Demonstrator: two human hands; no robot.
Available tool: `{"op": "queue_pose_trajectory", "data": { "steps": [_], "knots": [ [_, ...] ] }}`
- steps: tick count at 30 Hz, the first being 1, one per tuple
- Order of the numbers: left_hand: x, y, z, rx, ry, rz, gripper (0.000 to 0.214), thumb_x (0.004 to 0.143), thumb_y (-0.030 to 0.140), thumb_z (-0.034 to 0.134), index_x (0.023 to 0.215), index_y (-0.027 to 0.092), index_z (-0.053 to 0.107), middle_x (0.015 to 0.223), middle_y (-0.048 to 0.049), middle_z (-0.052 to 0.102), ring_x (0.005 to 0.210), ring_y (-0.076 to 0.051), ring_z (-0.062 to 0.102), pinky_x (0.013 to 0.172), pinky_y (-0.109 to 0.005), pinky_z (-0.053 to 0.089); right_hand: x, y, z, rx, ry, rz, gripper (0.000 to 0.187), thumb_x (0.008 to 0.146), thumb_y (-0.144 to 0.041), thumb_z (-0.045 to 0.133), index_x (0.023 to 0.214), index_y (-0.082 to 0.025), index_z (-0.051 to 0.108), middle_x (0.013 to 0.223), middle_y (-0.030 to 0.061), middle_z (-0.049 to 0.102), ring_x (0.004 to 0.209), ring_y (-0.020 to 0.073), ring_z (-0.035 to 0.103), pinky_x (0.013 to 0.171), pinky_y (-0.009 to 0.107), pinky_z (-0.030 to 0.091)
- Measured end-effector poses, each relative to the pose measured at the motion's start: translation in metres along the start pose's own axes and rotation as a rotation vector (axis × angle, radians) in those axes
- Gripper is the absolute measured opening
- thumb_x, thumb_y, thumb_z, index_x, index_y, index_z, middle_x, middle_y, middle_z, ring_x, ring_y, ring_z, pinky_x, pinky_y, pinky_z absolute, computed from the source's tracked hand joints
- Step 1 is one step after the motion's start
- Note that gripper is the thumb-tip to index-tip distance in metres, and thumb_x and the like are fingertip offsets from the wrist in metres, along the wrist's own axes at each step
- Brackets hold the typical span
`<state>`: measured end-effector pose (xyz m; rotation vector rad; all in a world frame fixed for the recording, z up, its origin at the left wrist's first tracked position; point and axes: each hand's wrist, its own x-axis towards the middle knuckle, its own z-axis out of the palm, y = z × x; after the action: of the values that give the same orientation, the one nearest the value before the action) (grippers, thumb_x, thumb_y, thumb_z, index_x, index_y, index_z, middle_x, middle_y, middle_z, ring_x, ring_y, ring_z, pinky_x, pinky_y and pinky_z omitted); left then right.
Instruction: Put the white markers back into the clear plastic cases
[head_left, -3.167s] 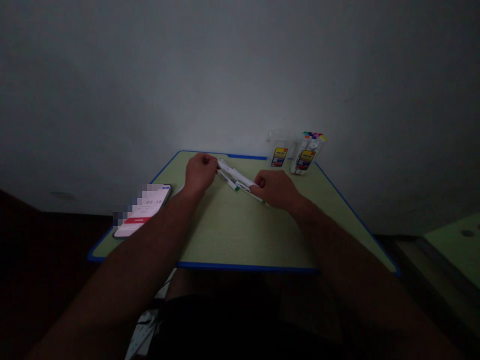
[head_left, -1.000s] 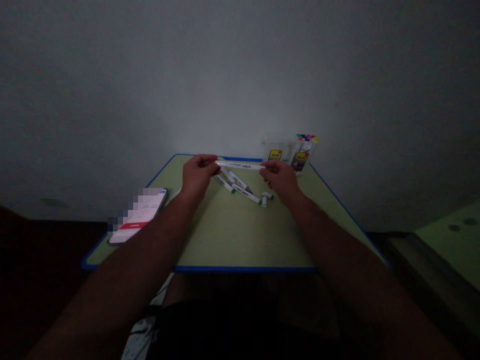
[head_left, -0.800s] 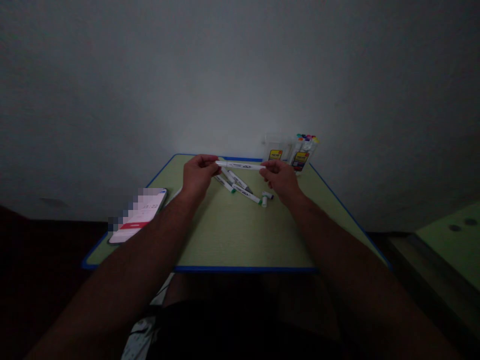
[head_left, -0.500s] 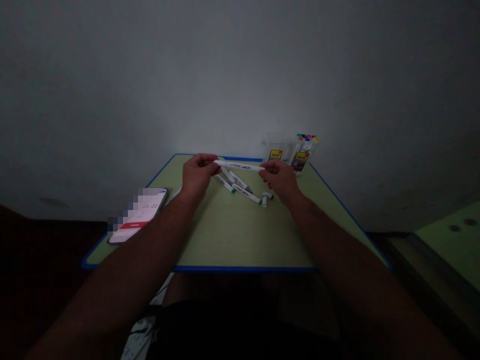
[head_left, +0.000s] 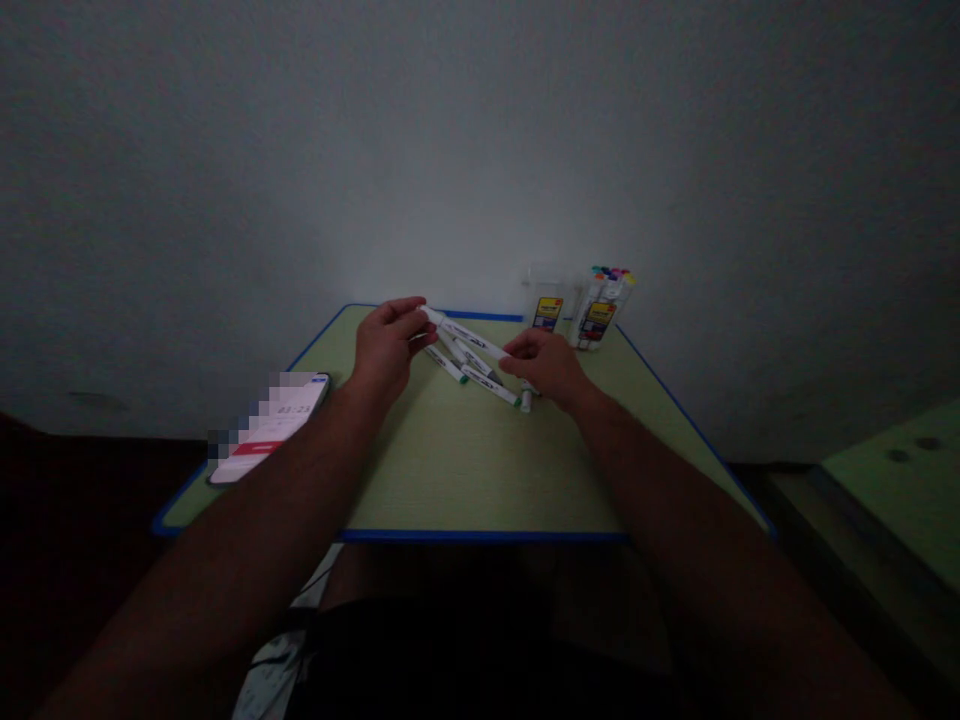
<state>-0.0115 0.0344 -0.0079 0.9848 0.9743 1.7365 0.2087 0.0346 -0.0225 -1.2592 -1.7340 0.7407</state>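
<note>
A white marker (head_left: pixel 471 337) is held above the table between my two hands, sloping down to the right. My left hand (head_left: pixel 390 345) pinches its left end, and my right hand (head_left: pixel 546 365) pinches its right end. Below it, several more white markers lie in a loose pile, among them a green-tipped marker (head_left: pixel 491 386) and a grey-tipped marker (head_left: pixel 477 361). A loose white cap (head_left: pixel 526 398) stands beside my right hand, which partly hides what lies next to it.
The pale green table (head_left: pixel 480 470) has a blue rim. At its back right stand a clear case (head_left: pixel 547 305) with a yellow label and a second case (head_left: pixel 598 318) full of colourful-tipped markers. On the left side lies a lit phone (head_left: pixel 274 430). A wall rises behind.
The marker has tilted from nearly level to sloping down at its right end. My right hand has moved left and lower, now partly covering the loose caps. The left hand has shifted slightly left.
</note>
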Motion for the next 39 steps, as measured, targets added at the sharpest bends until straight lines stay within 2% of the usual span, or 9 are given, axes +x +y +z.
{"op": "queue_pose_trajectory", "data": {
  "steps": [5,10,22,39],
  "knots": [
    [0.0,0.001,-0.002,-0.039,-0.056,-0.042,0.013,0.076,0.017,0.07,0.089,0.015,0.07,0.08,-0.004,0.067,0.067,-0.01,0.062,0.061,-0.022,0.056,-0.006,-0.008,0.006,-0.128,-0.088,-0.056,0.017,0.065,-0.024,0.079,0.074,-0.018,0.066,0.074,0.002,0.071,0.065,0.0141,0.064,0.059,0.026,0.045],
    [-0.003,0.002,-0.001,-0.012,-0.102,-0.041,0.01,0.078,0.019,0.071,0.087,0.014,0.071,0.082,-0.0047,0.067,0.067,-0.01,0.062,0.059,-0.02,0.054,-0.009,-0.01,0.011,-0.141,-0.124,-0.066,0.019,0.066,-0.025,0.081,0.074,-0.019,0.065,0.075,0.0015,0.071,0.066,0.0131,0.063,0.06,0.025,0.045],
    [-0.004,0.002,0.001,0.008,-0.149,-0.018,0.017,0.072,0.022,0.075,0.084,0.018,0.063,0.075,-0.0004,0.065,0.063,-0.01,0.06,0.059,-0.022,0.054,-0.011,-0.011,0.013,-0.162,-0.185,-0.067,0.015,0.068,-0.025,0.079,0.07,-0.019,0.066,0.072,0.0013,0.071,0.064,0.0135,0.063,0.059,0.025,0.045],
    [-0.01,0.0,0.004,0.074,-0.21,-0.047,0.013,0.072,0.018,0.076,0.082,0.013,0.068,0.075,-0.0038,0.067,0.064,-0.012,0.062,0.062,-0.026,0.054,-0.012,-0.012,0.014,-0.127,-0.165,-0.061,0.015,0.068,-0.025,0.079,0.072,-0.019,0.067,0.072,0.0008,0.07,0.064,0.0134,0.063,0.063,0.028,0.048]
  ]
}}
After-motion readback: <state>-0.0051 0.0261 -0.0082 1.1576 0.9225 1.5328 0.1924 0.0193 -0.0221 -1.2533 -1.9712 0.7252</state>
